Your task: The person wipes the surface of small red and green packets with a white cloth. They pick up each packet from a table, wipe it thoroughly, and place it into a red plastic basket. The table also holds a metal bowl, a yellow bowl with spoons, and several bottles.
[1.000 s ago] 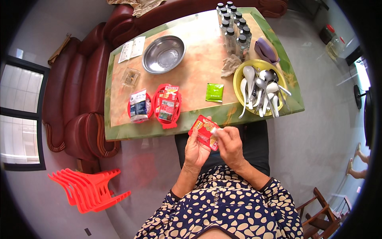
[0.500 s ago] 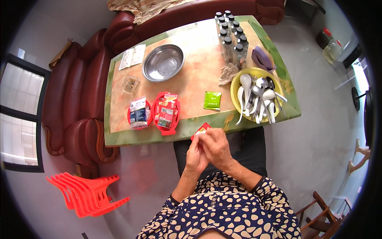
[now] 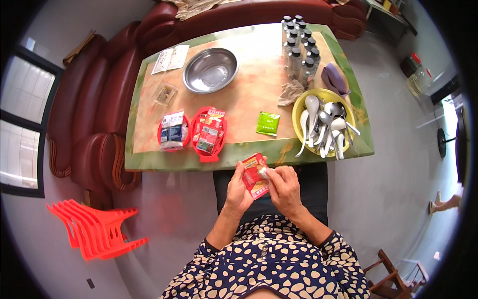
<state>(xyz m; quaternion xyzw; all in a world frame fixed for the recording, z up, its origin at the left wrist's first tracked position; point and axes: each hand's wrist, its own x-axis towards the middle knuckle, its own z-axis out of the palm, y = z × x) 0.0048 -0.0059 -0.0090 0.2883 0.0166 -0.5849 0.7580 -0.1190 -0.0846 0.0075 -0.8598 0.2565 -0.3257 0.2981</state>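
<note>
A flat red packet (image 3: 253, 172) with printed pictures is gripped at its left edge by my left hand (image 3: 238, 194), thumb on top. It is held over my lap, just in front of the table's near edge. My right hand (image 3: 286, 190) has its fingers pinched together against the packet's right side. A small white thing (image 3: 262, 172) shows at those fingertips; what it is, I cannot make out. Beyond my hands a green sachet (image 3: 268, 123) lies flat on the table. Left of it, a red basket (image 3: 209, 157) holds several similar red packets.
Another red basket (image 3: 159, 135) holds a blue-and-white packet. A steel basin (image 3: 210, 70), a clear plastic box (image 3: 165, 93) and an open booklet (image 3: 170, 59) lie farther back. At right stand a yellow bowl (image 3: 299, 104) of spoons, several black-capped bottles (image 3: 294, 65), a glove (image 3: 290, 93) and a purple pouch (image 3: 334, 79).
The red packet has turned to show its broad printed face, and more of it is visible. My hands have moved apart, the right one shifting rightward.
</note>
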